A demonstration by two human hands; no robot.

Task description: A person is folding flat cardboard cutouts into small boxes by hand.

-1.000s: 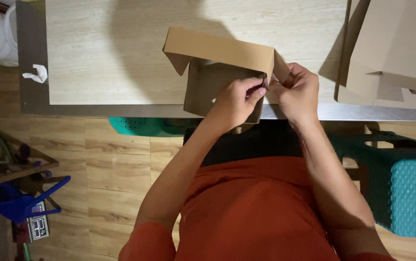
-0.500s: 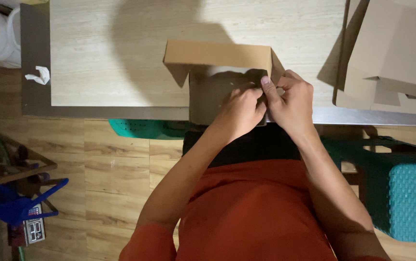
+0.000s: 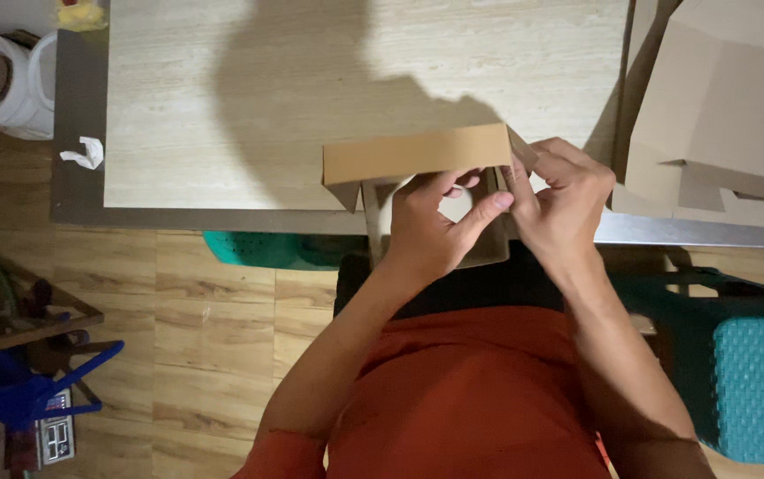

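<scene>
Two hands; one cardboard box; one table

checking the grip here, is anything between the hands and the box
Nothing visible. Both hands are already on the box at the table edge: the left hand grips its near side, the right hand pinches its right end flap. The cardboard stack lies apart to the right.

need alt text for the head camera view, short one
Seen from above, a person's left hand and right hand fold a brown cardboard box at the edge of a pale wooden table; more flat cardboard lies to the right.
</scene>
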